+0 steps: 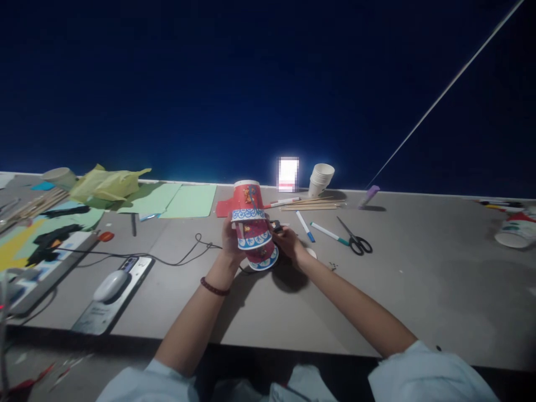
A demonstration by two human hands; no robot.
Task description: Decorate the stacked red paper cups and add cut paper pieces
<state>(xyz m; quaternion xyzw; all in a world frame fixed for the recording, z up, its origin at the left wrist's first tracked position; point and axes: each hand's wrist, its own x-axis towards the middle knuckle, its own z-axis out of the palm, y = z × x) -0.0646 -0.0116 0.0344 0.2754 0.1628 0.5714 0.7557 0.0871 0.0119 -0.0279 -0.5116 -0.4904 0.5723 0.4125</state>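
A stack of three red patterned paper cups (252,233), with blue-and-white bands, is held tilted above the table, rims downward. My left hand (229,244) is wrapped round its left side, the fingers partly hidden behind the cups. On the other side, my right hand (288,241) is closed round a small dark object (276,225); the cups hide much of it, so its kind is unclear. A black cord (180,261) runs across the table and passes behind my left hand, coming out under the cups.
To the right lie scissors (359,244), a green marker (329,233) and a blue marker (305,226). White cups (321,180) and wooden sticks (312,205) stand or lie behind. At left are a phone (94,318), a power strip (54,273) and green paper (192,200).
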